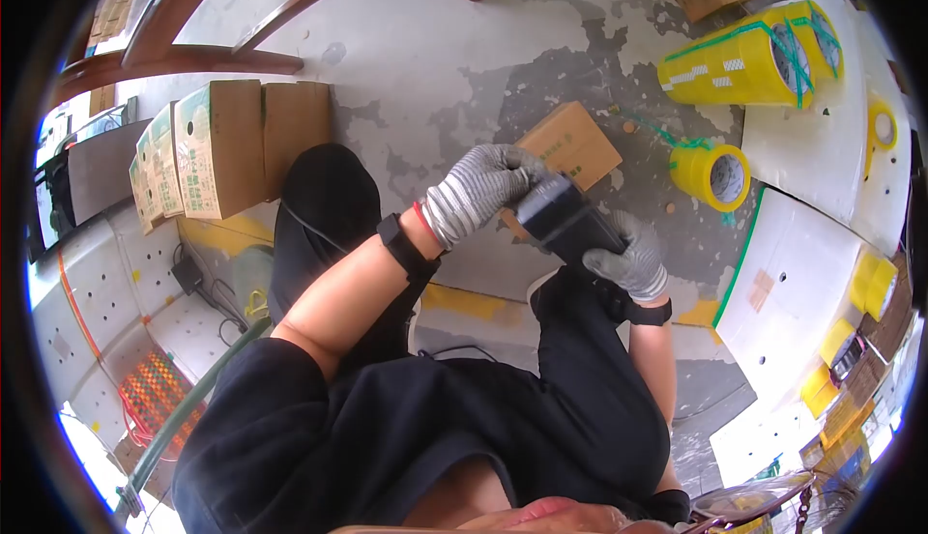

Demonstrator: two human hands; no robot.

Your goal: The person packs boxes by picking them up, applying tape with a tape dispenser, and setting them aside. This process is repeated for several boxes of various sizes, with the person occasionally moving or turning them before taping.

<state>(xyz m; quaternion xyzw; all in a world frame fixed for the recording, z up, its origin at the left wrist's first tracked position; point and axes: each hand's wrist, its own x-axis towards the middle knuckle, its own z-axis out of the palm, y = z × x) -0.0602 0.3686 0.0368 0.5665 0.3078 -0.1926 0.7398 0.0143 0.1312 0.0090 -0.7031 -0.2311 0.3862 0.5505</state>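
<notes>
Left glove (478,189): grey and white stripes
Right glove (633,259): same grey-white striping
Boxy object (572,225) between them: black, paler sheen at its upper-left end
Shirt (406,437): plain black
Wrist cord (420,216), centre: red
Small carton (578,147), centre: brown, green print
Tape stack (710,62), upper right: yellow, green strapping, white patterned patches
Single tape roll (688,169), right: yellow, whitish core
Woven piece (158,391), lower left: orange, red and green checks
Floor (416,80): blotchy pale and dark grey

Gloved right hand (630,258) gripping a black case (568,222), gloved left hand (483,192) at its upper end; carton (582,150) beyond.
</notes>
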